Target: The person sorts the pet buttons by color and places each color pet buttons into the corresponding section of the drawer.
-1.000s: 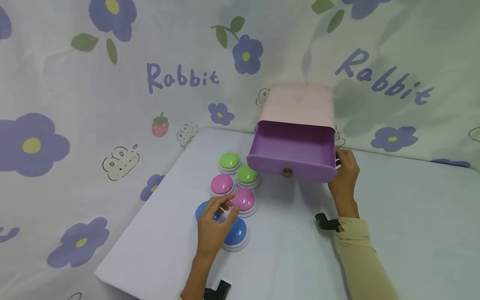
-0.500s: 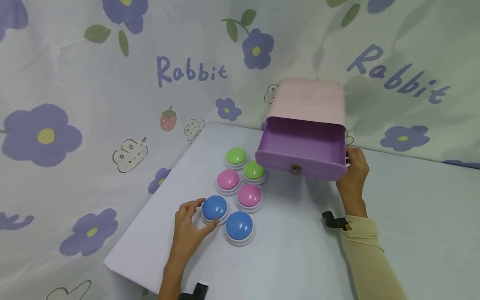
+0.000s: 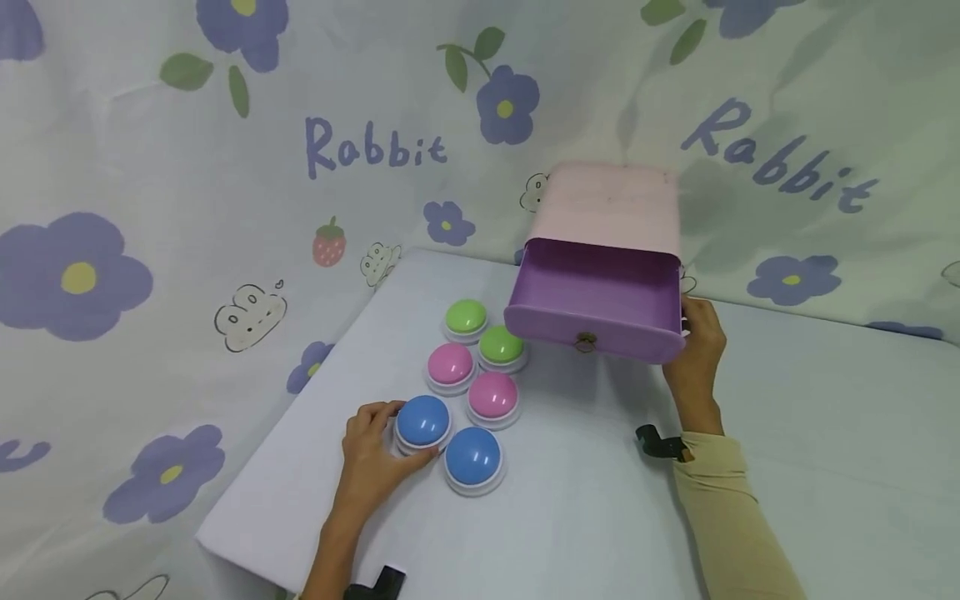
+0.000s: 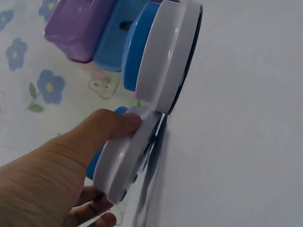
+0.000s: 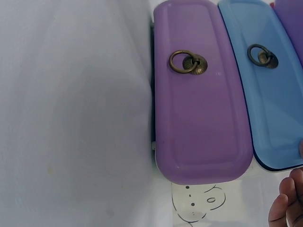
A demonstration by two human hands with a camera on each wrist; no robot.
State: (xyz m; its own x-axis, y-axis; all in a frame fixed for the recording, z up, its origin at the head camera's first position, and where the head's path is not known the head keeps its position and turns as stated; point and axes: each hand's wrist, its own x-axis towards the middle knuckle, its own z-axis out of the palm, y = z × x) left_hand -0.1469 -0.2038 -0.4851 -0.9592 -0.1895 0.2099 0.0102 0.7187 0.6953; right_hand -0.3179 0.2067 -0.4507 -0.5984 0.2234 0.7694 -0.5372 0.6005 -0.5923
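Observation:
My left hand grips a blue dome push button by its white base. In the left wrist view the thumb lies on the rim of that white base, fingers on its far side; its underside is tilted off the white surface. A second blue button stands right beside it. My right hand holds the right side of a small pink drawer cabinet, its fingers curled by the cabinet's corner. The top purple drawer is pulled out, with nothing showing inside.
Two pink buttons and two green buttons stand in pairs behind the blue ones. Below the pulled-out drawer, a blue drawer and a lower purple drawer sit closed, with ring pulls. A flowered cloth hangs behind the white table.
My left hand has moved left from over the blue buttons to the left one, and its thumb and fingers have closed on the base. The right hand has stayed at the cabinet.

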